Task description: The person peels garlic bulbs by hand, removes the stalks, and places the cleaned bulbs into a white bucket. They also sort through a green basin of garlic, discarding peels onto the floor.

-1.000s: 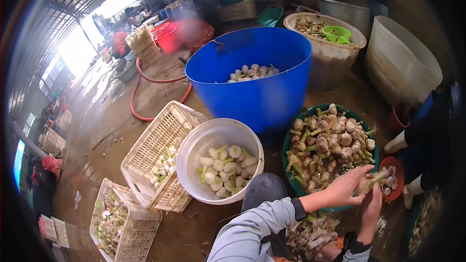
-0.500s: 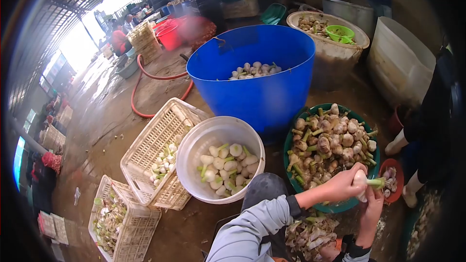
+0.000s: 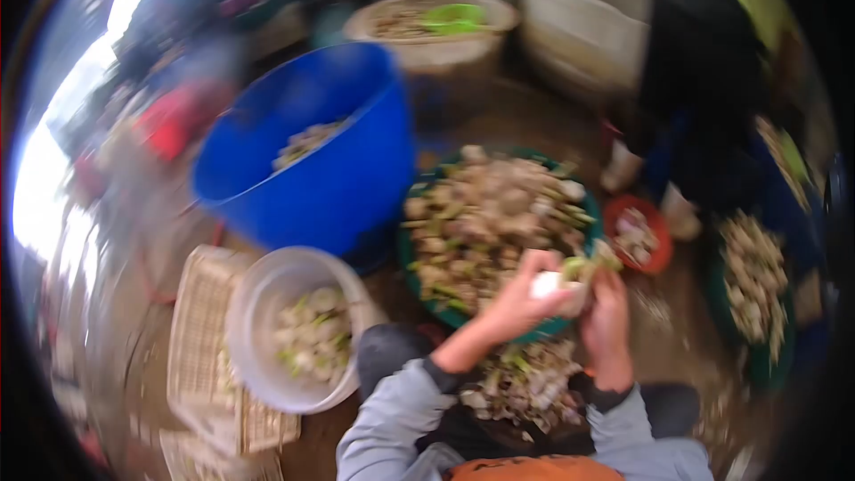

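Note:
My left hand (image 3: 521,298) is closed around a white garlic bulb (image 3: 545,284) with a green stem. My right hand (image 3: 607,307) meets it at the stem side, its fingers closed on loose garlic skin (image 3: 606,256). Both hands are above the near edge of a green tub (image 3: 411,254) heaped with unpeeled garlic (image 3: 499,205). Peeled-off skins (image 3: 530,383) lie in a pile below, between my legs. To the left, a white bucket (image 3: 245,338) holds clean white garlic bulbs (image 3: 313,334). Motion blurs the view.
A large blue tub (image 3: 356,169) with garlic stands beyond the bucket. White crates (image 3: 200,303) are at the left. A small red bowl (image 3: 661,254) sits right of the green tub. Another person's dark-clothed legs (image 3: 704,98) are at the right, beside more garlic (image 3: 753,276).
My view has swung right, so things appear further left. The garlic stays in my left hand; my right hand has moved up beside its stem, with loosened skin in the fingers.

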Demonstrator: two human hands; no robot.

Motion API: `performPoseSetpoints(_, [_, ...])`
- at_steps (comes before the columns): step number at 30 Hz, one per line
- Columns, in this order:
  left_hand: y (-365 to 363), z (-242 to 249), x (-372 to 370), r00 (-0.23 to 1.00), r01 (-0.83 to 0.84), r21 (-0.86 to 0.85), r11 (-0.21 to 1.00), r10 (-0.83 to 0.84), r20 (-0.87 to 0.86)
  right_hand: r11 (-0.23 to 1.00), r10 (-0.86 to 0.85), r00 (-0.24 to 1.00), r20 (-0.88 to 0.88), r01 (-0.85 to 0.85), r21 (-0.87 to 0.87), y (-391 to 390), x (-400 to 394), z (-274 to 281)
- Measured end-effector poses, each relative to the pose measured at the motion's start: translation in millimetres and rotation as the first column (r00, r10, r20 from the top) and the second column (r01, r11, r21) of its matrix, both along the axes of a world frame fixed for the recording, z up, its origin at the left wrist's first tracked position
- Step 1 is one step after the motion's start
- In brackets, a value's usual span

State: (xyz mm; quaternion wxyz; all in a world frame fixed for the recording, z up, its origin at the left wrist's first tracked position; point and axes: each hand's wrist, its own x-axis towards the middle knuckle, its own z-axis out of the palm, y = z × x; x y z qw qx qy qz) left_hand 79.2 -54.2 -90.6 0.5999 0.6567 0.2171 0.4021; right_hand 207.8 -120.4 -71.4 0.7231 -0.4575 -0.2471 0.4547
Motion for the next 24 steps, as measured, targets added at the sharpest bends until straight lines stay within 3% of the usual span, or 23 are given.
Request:
performPoseSetpoints(1, [4.0,6.7,-8.9,0.966,0.257,-0.192,0.947,-0.248,0.070,0.982,0.175,0.972,-0.159,-0.160,0.105,1.0,13.6,-1.6])
performPoseSetpoints(3, [11.2,20.3,-19.1,0.861,0.508,-0.356,0.784,-0.459,0.217,0.974,0.219,0.816,-0.534,-0.213,0.073,6.7,18.8,-13.5])
performPoseSetpoints(5, [14.0,22.3,-20.2,0.921,0.385,-0.329,0.862,-0.381,0.078,0.961,0.276,0.789,-0.548,-0.219,0.167,11.3,19.9,-11.7])
performPoseSetpoints(6, [16.8,16.6,-18.9,0.975,0.200,-0.118,0.973,-0.209,-0.071,0.978,0.207,0.872,-0.444,-0.177,0.108,12.0,18.2,-4.6])
performPoseSetpoints(7, [13.1,13.3,-12.9,0.997,0.047,-0.275,0.960,-0.061,-0.043,0.979,0.202,0.906,-0.373,-0.190,0.068,12.0,18.0,-1.0])
performPoseSetpoints(9, [2.5,13.2,-1.5,0.995,-0.062,-0.470,0.881,0.094,0.044,0.968,0.246,0.925,-0.289,-0.250,0.022,18.9,9.9,-8.0])
performPoseSetpoints(10, [4.3,7.9,-0.9,0.982,-0.024,-0.600,0.800,0.131,0.135,0.967,0.134,0.898,-0.419,-0.210,-0.142,17.1,5.5,2.4])
performPoseSetpoints(12, [10.6,-8.0,-3.7,0.924,0.082,-0.805,0.588,0.257,0.282,0.923,0.382,0.807,-0.451,-0.359,0.139,8.5,24.6,7.2])
performPoseSetpoints(13, [12.8,-6.1,-6.8,0.896,0.135,-0.812,0.568,0.280,0.345,0.863,0.505,0.742,-0.441,-0.421,0.279,3.6,35.5,9.7])
performPoseSetpoints(14, [15.5,-1.6,-9.5,0.890,0.105,-0.832,0.545,0.322,0.323,0.861,0.501,0.780,-0.376,-0.402,0.312,-7.0,38.4,31.1])
performPoseSetpoints(15, [18.2,2.8,-11.2,0.884,0.078,-0.851,0.519,0.359,0.300,0.710,0.690,0.675,-0.262,-0.560,0.427,-11.4,51.8,25.4])
performPoseSetpoints(17, [20.4,4.3,-12.7,0.867,0.073,-0.840,0.537,0.382,0.320,0.826,0.559,0.824,-0.091,-0.564,-0.029,-16.3,48.8,-29.4])
performPoseSetpoints(18, [21.9,3.8,-13.8,0.857,0.097,-0.820,0.564,0.371,0.357,0.681,0.731,0.558,0.393,-0.629,-0.374,-21.2,43.4,-69.0])
performPoseSetpoints(19, [22.0,2.9,-13.0,0.848,0.127,-0.801,0.586,0.354,0.394,0.563,0.788,0.035,0.614,-0.442,-0.698,-28.5,40.3,-106.7])
performPoseSetpoints(20, [19.9,11.3,-15.7,0.860,0.005,-0.754,0.657,0.382,0.339,0.398,0.778,-0.399,0.485,-0.284,-0.872,-39.5,45.9,-138.5])
performPoseSetpoints(21, [18.3,22.6,-22.8,0.852,-0.116,-0.704,0.700,0.434,0.291,0.280,0.631,-0.744,0.219,-0.045,-0.959,-43.8,52.0,-156.9])
performPoseSetpoints(23, [18.9,31.7,-55.4,0.829,-0.326,-0.441,0.836,0.477,0.291,0.471,0.826,-0.274,0.493,-0.143,-0.870,-6.0,72.3,-145.4])
performPoseSetpoints(24, [13.9,44.9,-77.5,0.828,-0.479,-0.245,0.843,0.526,0.193,0.643,0.734,-0.252,0.630,-0.042,-0.765,12.8,83.6,-125.4])
